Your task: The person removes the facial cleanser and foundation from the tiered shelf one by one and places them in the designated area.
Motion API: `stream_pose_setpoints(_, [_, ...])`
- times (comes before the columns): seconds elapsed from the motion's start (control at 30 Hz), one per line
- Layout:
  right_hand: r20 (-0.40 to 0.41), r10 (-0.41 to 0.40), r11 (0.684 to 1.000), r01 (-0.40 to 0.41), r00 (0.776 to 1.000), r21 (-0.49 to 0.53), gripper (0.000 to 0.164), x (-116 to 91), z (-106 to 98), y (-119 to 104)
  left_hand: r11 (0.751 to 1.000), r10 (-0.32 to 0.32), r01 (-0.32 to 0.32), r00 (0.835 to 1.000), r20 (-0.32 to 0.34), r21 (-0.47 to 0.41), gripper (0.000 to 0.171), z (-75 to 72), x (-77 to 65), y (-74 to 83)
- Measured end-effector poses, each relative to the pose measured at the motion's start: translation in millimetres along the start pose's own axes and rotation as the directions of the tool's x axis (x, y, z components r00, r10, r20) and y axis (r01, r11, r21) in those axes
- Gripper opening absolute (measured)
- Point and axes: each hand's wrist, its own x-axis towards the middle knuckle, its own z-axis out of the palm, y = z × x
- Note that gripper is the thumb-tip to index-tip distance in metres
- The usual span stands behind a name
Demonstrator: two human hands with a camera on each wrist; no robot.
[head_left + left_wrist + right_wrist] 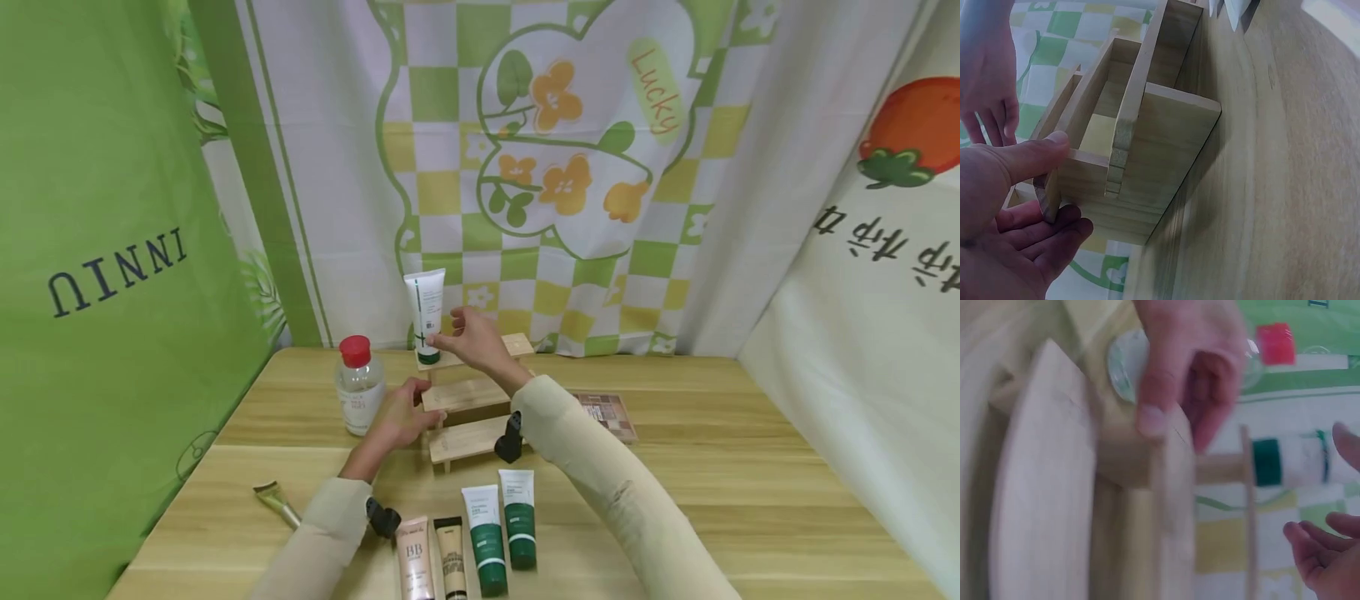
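A three-step wooden display stand point(467, 393) stands on the table. My left hand point(397, 418) grips the left end of its middle step, thumb above and fingers below, as the left wrist view shows. On the top step's left end a white squeeze tube point(426, 304) with a dark green cap stands upright, cap down. Beside it is my right hand point(480, 340), thumb at or against the tube's lower part and the other fingers loosely bent away from it. In the right wrist view, the right hand's fingers point(1316, 547) do not close round the tube.
Left of the stand is a clear bottle point(362, 400) with a red cap. In front lie two green-and-white tubes point(486, 542), a pink BB tube point(415, 558) and a beige tube point(452, 554). A small gold tube point(276, 502) lies left; a palette point(611, 417) lies right.
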Motion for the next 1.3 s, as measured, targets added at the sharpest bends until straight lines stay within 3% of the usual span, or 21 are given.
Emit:
stream_pose_setpoints(0.27, [-0.069,-0.067,0.997,0.070,0.995,0.038,0.045,0.3,26.7,3.6,1.000,0.015,-0.015,1.000,-0.012,-0.006,0.053,0.9,-0.4,-0.1])
stream_pose_setpoints(0.9, [-0.104,-0.112,0.993,0.116,0.988,0.026,0.035,-9.0,25.9,2.8,0.999,-0.020,0.020,1.000,-0.001,-0.029,0.055,1.5,-1.2,1.6])
stream_pose_setpoints(1.1, [-0.109,-0.144,0.988,0.150,0.984,0.047,0.032,-33.9,7.1,-1.4,0.999,-0.027,0.027,1.000,-0.009,-0.033,0.054,2.2,-2.7,3.5])
stream_pose_setpoints(1.3, [-0.072,-0.172,0.983,0.176,0.983,0.059,0.030,-83.9,-17.6,1.2,0.999,-0.026,0.026,1.000,-0.003,-0.040,0.054,1.4,-1.4,2.0])
